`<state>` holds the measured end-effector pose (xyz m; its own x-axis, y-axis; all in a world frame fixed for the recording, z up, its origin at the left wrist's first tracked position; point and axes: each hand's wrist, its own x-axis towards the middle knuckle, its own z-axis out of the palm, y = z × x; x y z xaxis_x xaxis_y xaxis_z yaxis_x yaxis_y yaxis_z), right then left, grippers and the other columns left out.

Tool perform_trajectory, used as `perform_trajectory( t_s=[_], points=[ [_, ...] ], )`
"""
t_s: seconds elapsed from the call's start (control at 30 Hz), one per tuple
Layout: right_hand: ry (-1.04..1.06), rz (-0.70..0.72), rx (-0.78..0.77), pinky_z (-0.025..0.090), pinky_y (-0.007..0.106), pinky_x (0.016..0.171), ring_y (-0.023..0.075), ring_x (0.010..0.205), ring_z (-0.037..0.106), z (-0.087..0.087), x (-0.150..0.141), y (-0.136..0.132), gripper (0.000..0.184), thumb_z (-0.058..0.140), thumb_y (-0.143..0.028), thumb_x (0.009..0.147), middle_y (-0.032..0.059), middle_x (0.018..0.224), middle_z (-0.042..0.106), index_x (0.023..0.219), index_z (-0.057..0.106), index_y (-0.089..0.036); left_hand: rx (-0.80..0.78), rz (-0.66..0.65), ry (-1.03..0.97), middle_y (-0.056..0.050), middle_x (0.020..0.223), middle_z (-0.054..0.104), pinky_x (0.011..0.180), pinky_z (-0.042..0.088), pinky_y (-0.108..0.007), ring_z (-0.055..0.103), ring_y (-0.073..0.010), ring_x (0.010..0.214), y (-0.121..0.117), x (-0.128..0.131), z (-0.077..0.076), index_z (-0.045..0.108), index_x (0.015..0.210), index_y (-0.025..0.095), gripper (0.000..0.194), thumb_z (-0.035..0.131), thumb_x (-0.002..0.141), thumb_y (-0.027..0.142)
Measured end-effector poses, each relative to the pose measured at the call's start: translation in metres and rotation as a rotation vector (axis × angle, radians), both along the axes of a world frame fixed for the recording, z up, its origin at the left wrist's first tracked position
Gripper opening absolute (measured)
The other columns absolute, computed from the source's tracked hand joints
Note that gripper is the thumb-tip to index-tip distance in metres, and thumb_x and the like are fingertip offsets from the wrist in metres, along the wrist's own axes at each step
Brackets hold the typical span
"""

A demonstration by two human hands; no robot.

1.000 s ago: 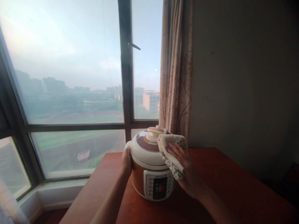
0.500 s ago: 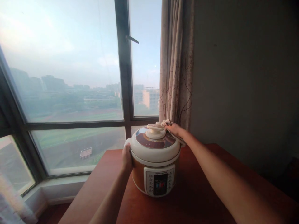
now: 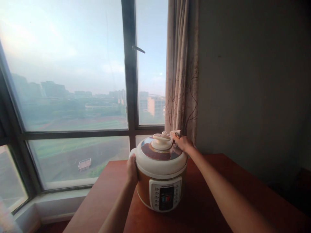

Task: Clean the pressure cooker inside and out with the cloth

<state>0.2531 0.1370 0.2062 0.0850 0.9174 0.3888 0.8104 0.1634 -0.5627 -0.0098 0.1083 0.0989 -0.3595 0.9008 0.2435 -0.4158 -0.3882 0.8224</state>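
Note:
An electric pressure cooker [image 3: 160, 171], with a cream lid, brown body and front control panel [image 3: 166, 195], stands upright on the table. My left hand [image 3: 132, 170] is closed on its left side, by the cream side handle [image 3: 133, 152]. On the far right part of the lid, my right hand [image 3: 184, 142] presses a bunched pale cloth [image 3: 178, 132]; much of the cloth is hidden behind the hand. The lid's cream knob [image 3: 161, 139] sits just left of those fingers. The lid is on the cooker.
The reddish-brown table [image 3: 97, 200] extends beneath and around the cooker. Behind it are a dark window frame [image 3: 131, 81] and a patterned curtain [image 3: 181, 71]. A grey wall [image 3: 243, 81] rises on the right.
My right hand and the cloth have shifted from the lid's right edge inward onto its back right surface. My left hand stays on the cooker's side. The view has tilted slightly upward.

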Motion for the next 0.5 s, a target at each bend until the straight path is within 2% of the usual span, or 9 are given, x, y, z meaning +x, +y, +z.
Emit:
perform_trajectory(
  t_s=[0.1,0.17,0.33,0.4,0.5],
  points=[
    [-0.002,-0.009,0.097,0.049,0.041,0.097,0.0311,0.113,0.066,-0.007,-0.003,-0.033,0.036,0.047,-0.041,0.093,0.0126,0.112,0.074,0.108,0.074,-0.023,-0.001,0.008,-0.001,0.002,0.067,0.059,0.065,0.044,-0.029,0.048,-0.0166,0.065,0.000,0.000,0.000,0.063,0.071,0.020,0.032,0.065,0.076,0.051],
    [0.000,0.034,0.201,0.044,0.039,0.106,0.0268,0.119,0.062,-0.017,-0.005,-0.054,0.033,0.050,-0.032,0.089,0.0083,0.119,0.072,0.114,0.071,-0.024,0.003,0.010,0.002,0.002,0.067,0.059,0.066,0.044,-0.029,0.048,-0.0168,0.066,0.000,0.000,0.000,0.062,0.071,0.019,0.033,0.066,0.075,0.052],
    [0.088,0.198,0.585,0.036,0.049,0.114,0.0285,0.132,0.050,-0.053,-0.015,-0.101,0.052,0.053,-0.024,0.083,0.0104,0.137,0.060,0.134,0.057,-0.019,0.000,0.004,0.010,0.001,0.072,0.064,0.068,0.046,-0.029,0.052,-0.0179,0.069,0.002,0.000,-0.001,0.067,0.079,0.017,0.038,0.066,0.073,0.055],
    [0.079,0.241,0.625,0.032,0.050,0.116,0.0287,0.138,0.042,-0.065,-0.024,-0.121,0.062,0.053,-0.023,0.083,0.0096,0.145,0.053,0.144,0.046,-0.021,-0.005,0.011,0.012,0.001,0.070,0.063,0.068,0.046,-0.029,0.053,-0.0179,0.068,0.002,0.000,-0.001,0.066,0.078,0.017,0.040,0.067,0.072,0.057],
    [-0.013,0.311,0.602,0.025,0.052,0.119,0.0309,0.146,0.029,-0.077,-0.039,-0.150,0.068,0.051,-0.026,0.085,0.0064,0.156,0.039,0.151,0.037,-0.023,-0.014,0.024,0.018,0.001,0.068,0.063,0.067,0.046,-0.030,0.054,-0.0188,0.068,0.003,0.000,-0.001,0.066,0.076,0.017,0.042,0.067,0.069,0.059]
  ],
)
